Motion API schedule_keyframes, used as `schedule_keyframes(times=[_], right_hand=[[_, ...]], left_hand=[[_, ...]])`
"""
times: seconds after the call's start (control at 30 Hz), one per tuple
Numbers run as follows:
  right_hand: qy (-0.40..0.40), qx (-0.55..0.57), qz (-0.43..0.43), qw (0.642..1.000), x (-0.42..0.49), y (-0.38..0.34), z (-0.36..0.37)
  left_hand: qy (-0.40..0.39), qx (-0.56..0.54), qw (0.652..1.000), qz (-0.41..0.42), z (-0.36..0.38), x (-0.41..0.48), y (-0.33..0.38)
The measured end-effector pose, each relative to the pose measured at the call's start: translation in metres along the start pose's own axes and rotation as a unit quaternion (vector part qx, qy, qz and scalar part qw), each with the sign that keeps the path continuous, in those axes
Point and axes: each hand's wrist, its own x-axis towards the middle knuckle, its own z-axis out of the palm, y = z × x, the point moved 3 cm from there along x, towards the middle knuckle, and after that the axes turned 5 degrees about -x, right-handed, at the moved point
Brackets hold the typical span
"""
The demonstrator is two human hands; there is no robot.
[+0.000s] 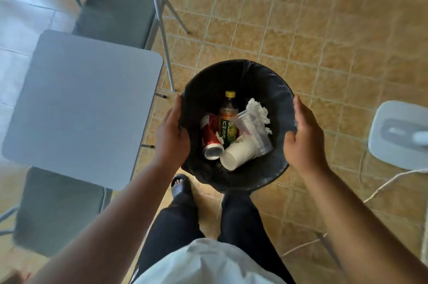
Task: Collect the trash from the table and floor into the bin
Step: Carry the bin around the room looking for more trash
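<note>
A round bin lined with a black bag is held up in front of me over the tiled floor. My left hand grips its left rim, thumb over the edge. On the right rim, my right hand curls round the edge. Inside lie a red can, a green-labelled bottle with a yellow cap, a clear plastic cup, a white paper cup and crumpled white tissue.
A grey folding table stands at the left with grey-cushioned chairs behind it and in front of it. A white fan base with a cable sits at the right. My legs and a black sandal are below the bin.
</note>
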Motion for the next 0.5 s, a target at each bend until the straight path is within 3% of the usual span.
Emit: schedule_keyframes(times=[0.23, 0.5], right_hand=[[0.051, -0.006, -0.035, 0.998, 0.001, -0.036, -0.091], [0.068, -0.018, -0.044, 0.997, 0.069, -0.052, -0.124]], left_hand=[[0.046, 0.017, 0.996, 0.078, -0.038, -0.024, 0.091], [0.078, -0.005, 0.993, 0.091, -0.045, 0.031, 0.133]])
